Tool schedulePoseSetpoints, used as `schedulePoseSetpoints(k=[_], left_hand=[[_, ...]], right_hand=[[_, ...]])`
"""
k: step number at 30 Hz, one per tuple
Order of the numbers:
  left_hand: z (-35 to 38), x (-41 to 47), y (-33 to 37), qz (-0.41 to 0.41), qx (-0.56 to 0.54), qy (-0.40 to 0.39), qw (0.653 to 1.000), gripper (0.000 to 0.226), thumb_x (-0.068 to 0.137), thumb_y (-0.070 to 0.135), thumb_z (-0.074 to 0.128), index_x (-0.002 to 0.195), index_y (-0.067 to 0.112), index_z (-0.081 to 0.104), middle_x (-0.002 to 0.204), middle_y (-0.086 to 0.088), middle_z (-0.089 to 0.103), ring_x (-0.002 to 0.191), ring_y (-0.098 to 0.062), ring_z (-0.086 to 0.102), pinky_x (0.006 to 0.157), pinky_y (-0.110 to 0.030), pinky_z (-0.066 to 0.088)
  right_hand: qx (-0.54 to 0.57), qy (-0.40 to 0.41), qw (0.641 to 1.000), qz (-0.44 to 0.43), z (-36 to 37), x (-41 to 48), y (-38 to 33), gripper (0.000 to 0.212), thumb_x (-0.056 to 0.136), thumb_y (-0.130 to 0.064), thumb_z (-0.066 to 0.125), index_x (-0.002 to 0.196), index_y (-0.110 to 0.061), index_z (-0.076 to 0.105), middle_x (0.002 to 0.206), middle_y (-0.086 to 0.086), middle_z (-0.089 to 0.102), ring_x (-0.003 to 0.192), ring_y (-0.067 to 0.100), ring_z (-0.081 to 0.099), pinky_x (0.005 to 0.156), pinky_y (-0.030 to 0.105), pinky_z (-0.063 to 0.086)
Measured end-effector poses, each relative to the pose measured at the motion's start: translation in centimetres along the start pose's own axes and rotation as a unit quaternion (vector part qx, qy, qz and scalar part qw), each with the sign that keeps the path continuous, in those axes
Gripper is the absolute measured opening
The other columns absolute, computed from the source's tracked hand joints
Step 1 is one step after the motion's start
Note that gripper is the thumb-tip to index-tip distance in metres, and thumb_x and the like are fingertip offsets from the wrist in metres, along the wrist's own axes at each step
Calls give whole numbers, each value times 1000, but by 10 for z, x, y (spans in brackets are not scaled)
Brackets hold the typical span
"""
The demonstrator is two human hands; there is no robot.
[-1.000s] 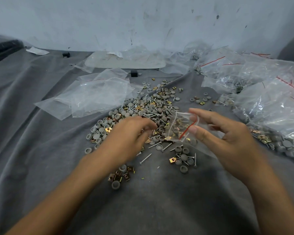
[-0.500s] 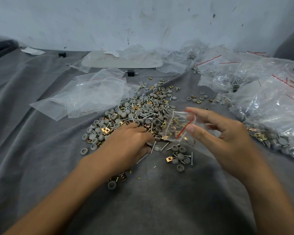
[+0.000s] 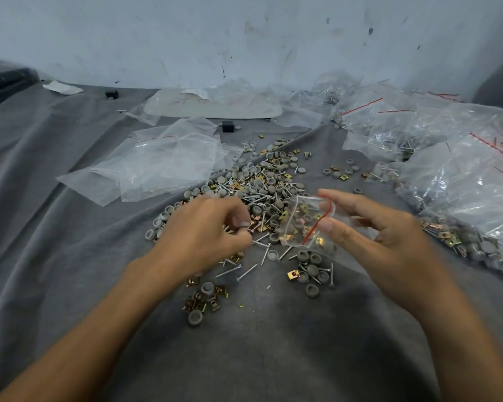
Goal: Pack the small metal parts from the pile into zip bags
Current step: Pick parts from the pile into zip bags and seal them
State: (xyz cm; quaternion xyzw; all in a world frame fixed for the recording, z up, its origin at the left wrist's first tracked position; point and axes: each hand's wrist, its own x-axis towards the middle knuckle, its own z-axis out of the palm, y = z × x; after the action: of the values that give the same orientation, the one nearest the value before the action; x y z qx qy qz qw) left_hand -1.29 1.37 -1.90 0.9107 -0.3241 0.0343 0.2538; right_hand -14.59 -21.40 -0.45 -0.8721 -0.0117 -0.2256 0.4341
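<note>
A pile of small parts, grey caps, screws and brass clips, lies on the grey cloth in the middle. My right hand pinches a small clear zip bag with a red seal line between thumb and fingers, its mouth turned toward the pile; some parts sit inside it. My left hand hovers at the pile's near edge with fingers curled, pinching small parts, including a grey cap, at its fingertips. A smaller cluster of clips and caps lies nearer to me.
Empty clear zip bags lie left of the pile. Filled bags are heaped along the right side. A flat pale tray sits by the back wall. Loose screws and caps are scattered under my right hand.
My left hand has lifted from the pile's near edge and curled its fingers round picked-up parts. The right hand with the bag has stayed almost in place.
</note>
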Motion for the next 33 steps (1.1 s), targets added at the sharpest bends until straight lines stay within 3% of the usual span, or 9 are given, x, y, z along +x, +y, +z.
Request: schedulePoseSetpoints(k=[2, 7, 16, 18, 21, 25, 28, 31, 33], left_hand=[[-5, 2, -2, -34, -116, 18, 992, 8, 78, 33, 72, 85, 36, 69, 80, 16, 68, 64, 3, 58, 59, -23, 46], [-5, 2, 17, -37, -376, 20, 926, 11, 86, 12, 78, 91, 21, 72, 71, 3, 69, 63, -7, 57, 58, -20, 46], [10, -4, 44, -24, -457, -45, 888, 10, 88, 9, 74, 98, 9, 72, 90, -13, 77, 73, -12, 70, 63, -18, 52], [8, -4, 40, -10, -435, -40, 900, 11, 90, 17, 73, 100, 14, 72, 89, -6, 77, 75, -10, 70, 64, -18, 52], [7, -2, 26, 6, -320, 18, 947, 6, 91, 34, 73, 96, 29, 73, 75, 14, 69, 63, 1, 57, 58, -16, 43], [7, 1, 6, -18, -126, 51, 991, 12, 91, 45, 70, 101, 37, 70, 79, 18, 66, 71, 1, 59, 65, -26, 44], [11, 0, 1, -21, 0, 25, 999, 29, 92, 43, 68, 120, 38, 63, 99, 19, 61, 91, -3, 54, 78, -29, 43], [20, -4, 10, 41, 40, -13, 998, 21, 95, 46, 62, 112, 35, 65, 97, 16, 56, 100, -9, 52, 83, -32, 44], [28, -6, 15, 62, 80, -35, 994, 35, 93, 58, 58, 117, 34, 64, 102, 13, 54, 104, -10, 48, 85, -30, 41]], right_hand=[[0, -3, 1000, 1, 1, 0, -1, 35, 81, -54, 64, 117, -55, 65, 108, -39, 68, 104, -16, 61, 87, 3, 41], [9, -7, 1000, 1, 5, 0, -4, 39, 79, -54, 63, 118, -53, 65, 109, -40, 67, 104, -18, 60, 86, 3, 42], [17, -6, 1000, -4, 5, 0, -5, 35, 81, -50, 65, 116, -53, 64, 109, -37, 69, 103, -11, 64, 89, 25, 48], [17, 3, 1000, -4, 4, 0, -4, 34, 82, -50, 65, 116, -52, 65, 109, -33, 71, 104, -7, 65, 93, 30, 50], [15, 23, 1000, -2, 1, 1, 0, 34, 82, -52, 64, 116, -52, 65, 110, -32, 71, 108, -4, 66, 97, 32, 51], [11, 38, 999, 5, -1, 1, 3, 36, 83, -50, 65, 119, -48, 67, 110, -30, 72, 107, -3, 66, 97, 36, 52], [11, 37, 999, 9, -1, 1, 4, 36, 83, -50, 65, 119, -47, 68, 110, -30, 72, 108, -3, 66, 98, 34, 51], [12, 33, 999, 11, 0, 1, 4, 38, 83, -52, 65, 120, -45, 68, 112, -29, 72, 111, -3, 65, 98, 28, 50], [12, 31, 999, 12, 0, 1, 4, 39, 83, -52, 64, 120, -45, 68, 111, -30, 71, 111, -4, 65, 97, 27, 50]])
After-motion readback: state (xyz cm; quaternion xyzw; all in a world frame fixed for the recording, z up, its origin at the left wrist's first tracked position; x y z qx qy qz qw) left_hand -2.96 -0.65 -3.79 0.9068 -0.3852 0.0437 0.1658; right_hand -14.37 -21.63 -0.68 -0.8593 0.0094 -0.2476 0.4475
